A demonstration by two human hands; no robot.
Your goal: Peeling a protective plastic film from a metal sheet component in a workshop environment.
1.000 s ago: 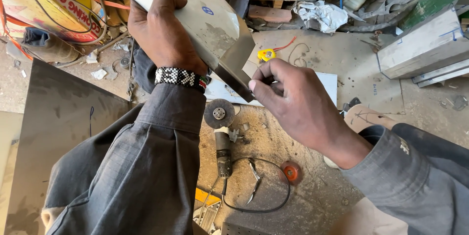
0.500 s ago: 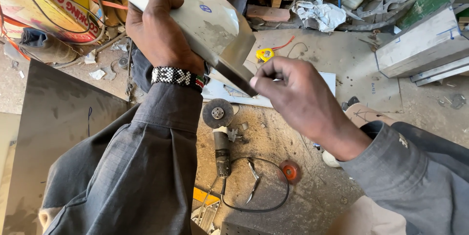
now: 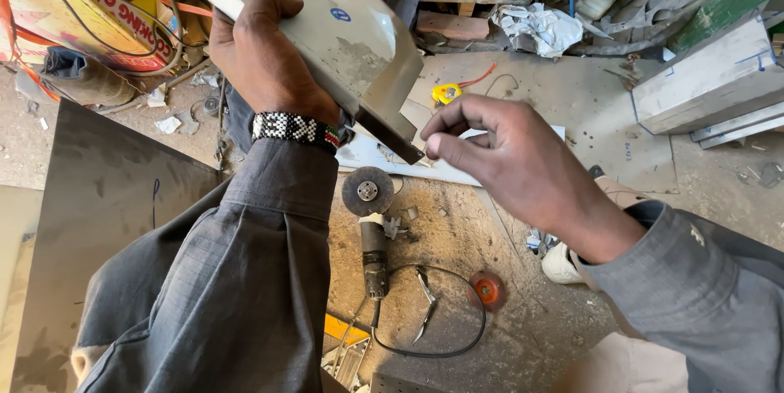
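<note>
**Shiny metal held up high in your left hand**

Grey metal is what you hold. Your left hand (image 3: 265, 54) is wrapped tight around a bent sheet-metal piece (image 3: 347, 46), with the thumb on the near face and the fingers behind it. The piece is tilted, with its low corner pointing down toward your right hand (image 3: 506, 160). A small blue sticker (image 3: 340, 14) sits on its face. On your left wrist is a black and white beaded band (image 3: 294, 128).

Your right hand is loosely curled and holds nothing that shows. Its fingertips (image 3: 433, 145) are just beside the low corner of the metal piece. You cannot tell if they touch it.

No box or bin with things inside can be seen clearly.

Below you is a dusty, sandy floor (image 3: 523, 311). An angle grinder (image 3: 371, 238) lies on it, right under the metal piece, with its round disc pointing away from you. Its black cord (image 3: 441, 348) loops beside it, near a small orange disc (image 3: 487, 288). A yellow tape measure (image 3: 446, 94) lies farther off on a pale flat board (image 3: 572, 115). A big dark metal sheet (image 3: 106, 197) lies at the left. At the right are grey metal box sections (image 3: 706, 82). A crumpled white cloth (image 3: 539, 27) lies at the back.
</note>
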